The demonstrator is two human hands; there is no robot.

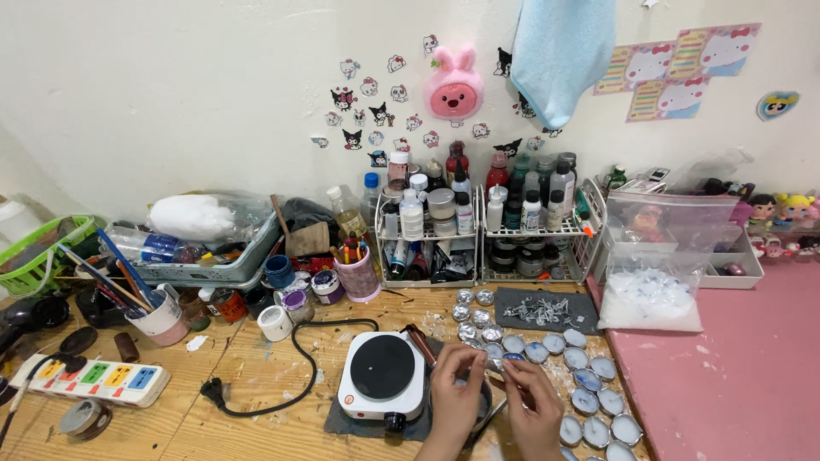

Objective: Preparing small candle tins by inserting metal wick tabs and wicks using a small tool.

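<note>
Looking down, head view: I see both hands low in the middle, over a wooden table (239,376).
Left hand (453,393): raised in front of the hot plate's right edge, fingertips pinched together on a small tealight cup (498,364) that sits between the two hands.
Right hand (534,408): just beside the left one, its fingertips closed on the same small cup from the other side.
Grip detail: the cup is mostly hidden by the fingers, so I cannot tell how it is tilted.
Hot plate (382,374): white, with a round black top, on a dark mat, touching nothing but the mat; its black cord (290,376) loops off to the left and ends in a loose plug.
Row of tealight cups (589,397): silvery rims with pale filling, curving from above the hands down to the right, next to the pink surface (735,376).
Dark tray (547,309): behind the cups, holding small metal bits.
Plastic bag (653,294): right of that tray, with white pieces inside.
Wire rack (478,230): against the wall, crowded with bottles and jars.
Power strip (94,380): far left, well apart from the hands.
</note>
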